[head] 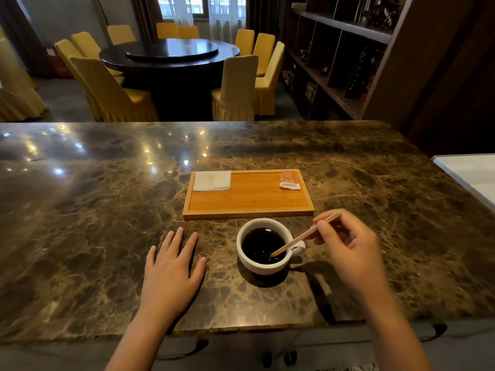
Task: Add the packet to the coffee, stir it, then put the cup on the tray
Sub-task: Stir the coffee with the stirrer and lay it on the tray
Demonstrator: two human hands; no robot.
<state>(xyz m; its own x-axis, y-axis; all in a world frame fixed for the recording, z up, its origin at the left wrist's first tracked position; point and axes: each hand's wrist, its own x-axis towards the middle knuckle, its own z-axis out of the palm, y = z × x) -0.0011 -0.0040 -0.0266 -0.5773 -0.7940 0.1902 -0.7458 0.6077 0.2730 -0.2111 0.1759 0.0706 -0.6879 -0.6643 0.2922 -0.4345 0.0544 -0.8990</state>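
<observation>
— Which step are we on?

— Stirring, we judge. Our right hand [351, 245] pinches a wooden stick [305, 235] between thumb and fingers, and its lower end dips into the coffee in the white cup [263, 249]. Our left hand [171, 266] lies flat on the tabletop [107, 210], fingers spread and holding nothing, just left of the cup.

— And the packet?

— It rests in the far right corner of the wooden tray [249, 212]: the packet [289, 180] looks torn open, so we take it as already emptied, though we cannot see that for certain. A folded white napkin [212, 180] sits in the tray's far left corner.

— Where is the cup?

— On the tabletop near its front edge, just before the tray's near rim, handle pointing right.

— What comes next?

— We'd lift the stick out, grip the handle, and raise the cup over the rim, level, since the coffee stands high.

— The setting?

— Polished brown marble with lamp glare; beyond it, a round dark dining table [171, 53], yellow-covered chairs [238, 87], and dark shelving [337, 49] at right.
</observation>
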